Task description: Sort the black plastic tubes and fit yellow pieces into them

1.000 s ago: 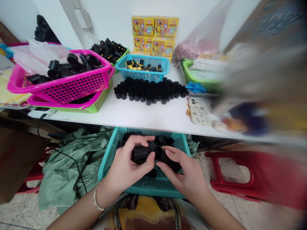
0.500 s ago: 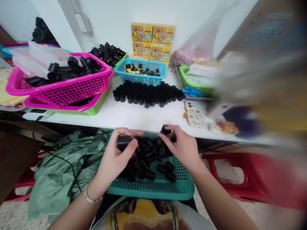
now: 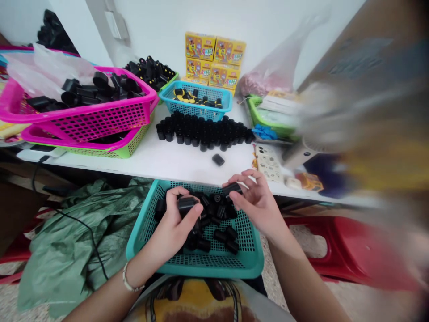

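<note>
– What is held in the left grip [image 3: 176, 222]?
– A black cylinder [image 3: 185, 205] is closely clasped; another cylinder [image 3: 230, 190] is pinched by the right grip [image 3: 256, 201], both held over the teal basket [image 3: 214, 270]

A basket [image 3: 214, 271] sits at the person's front, just below the table's [image 3: 161, 163] near edge, with loose pieces [image 3: 221, 211] in it. Over it I see the left hand [image 3: 177, 219] around one cylinder [image 3: 186, 205] and the right hand [image 3: 256, 201] around another cylinder [image 3: 231, 190]. On the table, a lone piece [image 3: 218, 159] lies in front of a block of standing cylinders [image 3: 204, 129]. Behind these come a tray [image 3: 197, 107], then stacked boxes [image 3: 216, 58] by the wall [image 3: 150, 27]. Piled crates [image 3: 103, 120] occupy the table's left; a phone [image 3: 268, 164] lies right, with a bin [image 3: 259, 117] behind it. Below, sheeting [image 3: 87, 237] lies left of the basket, a stool [image 3: 355, 246] right.
</note>
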The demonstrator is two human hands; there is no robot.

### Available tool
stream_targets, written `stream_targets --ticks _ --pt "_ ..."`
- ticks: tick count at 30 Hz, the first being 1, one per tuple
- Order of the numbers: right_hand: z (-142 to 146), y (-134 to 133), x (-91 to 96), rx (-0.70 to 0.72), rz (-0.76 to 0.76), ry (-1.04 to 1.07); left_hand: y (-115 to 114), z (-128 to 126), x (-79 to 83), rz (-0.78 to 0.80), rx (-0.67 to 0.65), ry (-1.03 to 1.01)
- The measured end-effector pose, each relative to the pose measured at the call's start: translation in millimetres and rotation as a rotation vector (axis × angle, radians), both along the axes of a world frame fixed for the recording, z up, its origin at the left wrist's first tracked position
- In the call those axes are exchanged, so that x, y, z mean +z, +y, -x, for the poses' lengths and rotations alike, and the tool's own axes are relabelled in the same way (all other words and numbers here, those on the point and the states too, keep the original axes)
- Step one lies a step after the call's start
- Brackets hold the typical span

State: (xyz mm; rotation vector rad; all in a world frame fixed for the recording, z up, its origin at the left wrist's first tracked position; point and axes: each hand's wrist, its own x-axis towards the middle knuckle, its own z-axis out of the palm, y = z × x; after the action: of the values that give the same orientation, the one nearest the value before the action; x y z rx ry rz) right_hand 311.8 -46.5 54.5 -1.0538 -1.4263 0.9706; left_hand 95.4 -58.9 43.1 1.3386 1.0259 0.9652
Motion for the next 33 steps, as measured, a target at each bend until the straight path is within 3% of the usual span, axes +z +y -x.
stream_targets --ticks 4,9,18,23,26,30,33 --pt "22.4 -34.5 -3.0 0.003 0.154 0.284 -6.9 -3.6 -9.1 -0.041 -0.075 -0.029" --pt "41.8 -49.5 -10.1 -0.026 0.159 0.500 -15.0 -4.1 -12.3 -0.140 -0.114 -0.001" --pt "42.0 -50.3 -9.1 -0.022 0.101 0.395 -15.2 1.5 -13.0 -0.136 -0.090 0.015" --pt "41.8 -49.6 -12.9 -0.019 0.107 0.371 -14.0 7.0 -8.2 -0.185 -0.181 0.063" --pt "41.0 -48.9 -13.1 0.022 0.047 0.275 -12.7 9.3 -1.9 -0.249 -0.253 0.172" --pt "35.3 -44.1 -10.2 0.022 -0.125 -0.090 -11.9 8.4 2.5 -0.291 -0.316 0.304" --pt "31.8 -40.0 -5.2 0.222 -0.098 -0.455 -11.5 7.0 2.1 -0.288 -0.398 0.352"
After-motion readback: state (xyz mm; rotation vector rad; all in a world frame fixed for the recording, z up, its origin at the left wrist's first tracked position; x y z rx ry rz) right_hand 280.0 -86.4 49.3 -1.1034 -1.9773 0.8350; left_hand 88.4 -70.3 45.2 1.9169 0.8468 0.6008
